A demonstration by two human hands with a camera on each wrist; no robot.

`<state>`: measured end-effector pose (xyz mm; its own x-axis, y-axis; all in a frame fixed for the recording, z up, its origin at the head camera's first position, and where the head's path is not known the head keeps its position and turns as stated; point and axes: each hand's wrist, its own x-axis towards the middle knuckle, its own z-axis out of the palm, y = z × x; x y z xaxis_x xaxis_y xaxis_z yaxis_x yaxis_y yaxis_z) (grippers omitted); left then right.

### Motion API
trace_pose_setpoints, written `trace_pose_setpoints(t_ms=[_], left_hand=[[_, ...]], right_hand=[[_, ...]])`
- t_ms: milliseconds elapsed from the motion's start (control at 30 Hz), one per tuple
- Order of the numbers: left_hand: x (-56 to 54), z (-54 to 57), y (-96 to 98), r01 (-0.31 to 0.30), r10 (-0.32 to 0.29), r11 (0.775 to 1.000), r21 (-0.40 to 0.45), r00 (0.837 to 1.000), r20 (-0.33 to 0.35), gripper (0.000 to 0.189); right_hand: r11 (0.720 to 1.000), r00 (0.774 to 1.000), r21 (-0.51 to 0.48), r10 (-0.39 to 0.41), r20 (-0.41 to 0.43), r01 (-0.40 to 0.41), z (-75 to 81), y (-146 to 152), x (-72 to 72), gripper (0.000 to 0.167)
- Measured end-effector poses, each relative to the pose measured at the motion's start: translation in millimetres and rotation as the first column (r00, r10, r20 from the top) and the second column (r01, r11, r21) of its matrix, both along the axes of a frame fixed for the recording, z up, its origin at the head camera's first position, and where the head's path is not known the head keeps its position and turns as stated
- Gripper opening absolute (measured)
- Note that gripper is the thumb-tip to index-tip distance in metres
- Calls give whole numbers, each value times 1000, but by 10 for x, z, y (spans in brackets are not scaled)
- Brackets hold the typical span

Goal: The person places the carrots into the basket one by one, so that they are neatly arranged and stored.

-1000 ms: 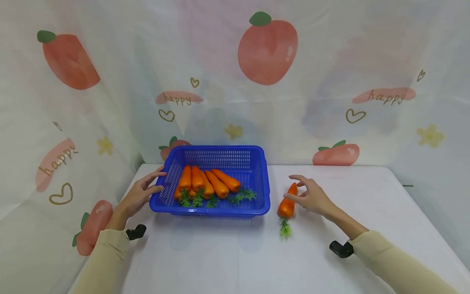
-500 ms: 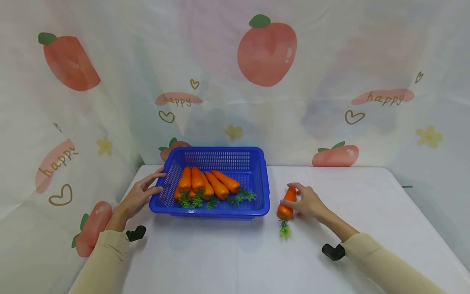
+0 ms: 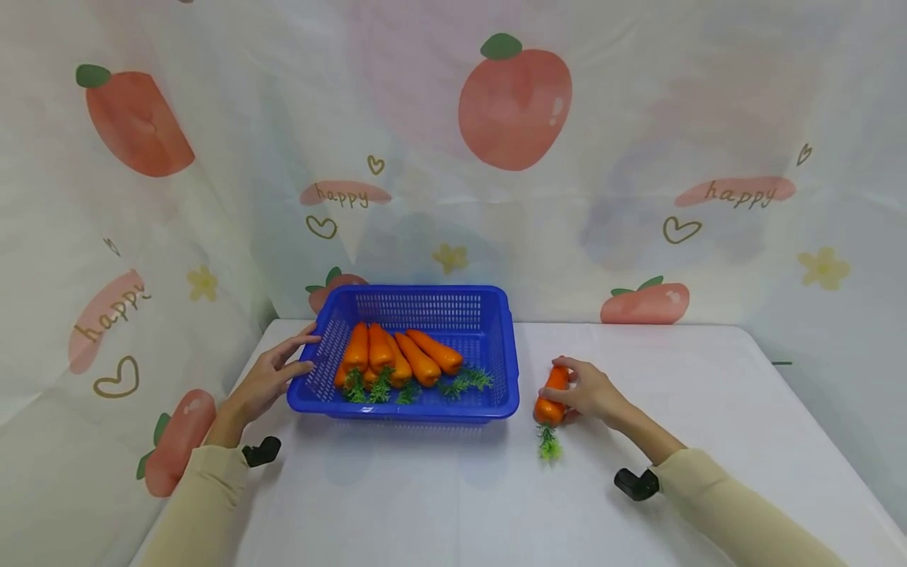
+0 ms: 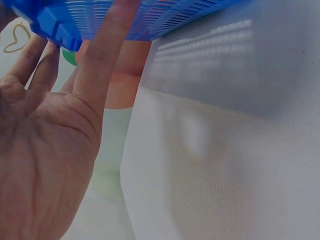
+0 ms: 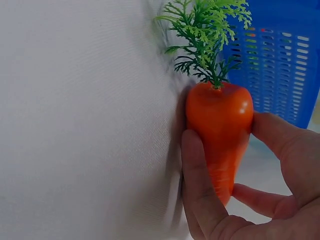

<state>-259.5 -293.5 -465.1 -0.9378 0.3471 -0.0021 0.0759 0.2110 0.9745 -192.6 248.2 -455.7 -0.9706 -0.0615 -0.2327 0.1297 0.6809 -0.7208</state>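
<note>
A blue plastic basket (image 3: 425,410) stands on the white table, with several orange carrots (image 3: 418,362) lying in its left half, leafy tops toward the front. My left hand (image 3: 265,382) is at the basket's left side, thumb and fingers spread and touching its rim; the left wrist view shows those fingers extended up to the blue plastic (image 4: 60,27). To the right of the basket, my right hand (image 3: 595,391) pinches a single carrot (image 3: 549,412) between thumb and fingers. Its green top (image 5: 207,45) points toward the front edge, and the narrow end is partly hidden by the fingers.
A white cloth covers the table (image 3: 397,504). Right behind the table and along its left side hangs a curtain (image 3: 425,94) printed with fruit. Each wrist carries a black camera mount (image 3: 636,483).
My right hand has moved left and down onto the single carrot, and its fingers have closed around it. The left hand stays at the basket's rim.
</note>
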Motion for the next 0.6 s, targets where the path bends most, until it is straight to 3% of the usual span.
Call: trace_pose_setpoints(t_ms=[600], left_hand=[[2,-10,0,-4,4,1000,-17,1000,-14,56]], right_hand=[[998,998,-41,49,49,-47,23,72,-29,77]])
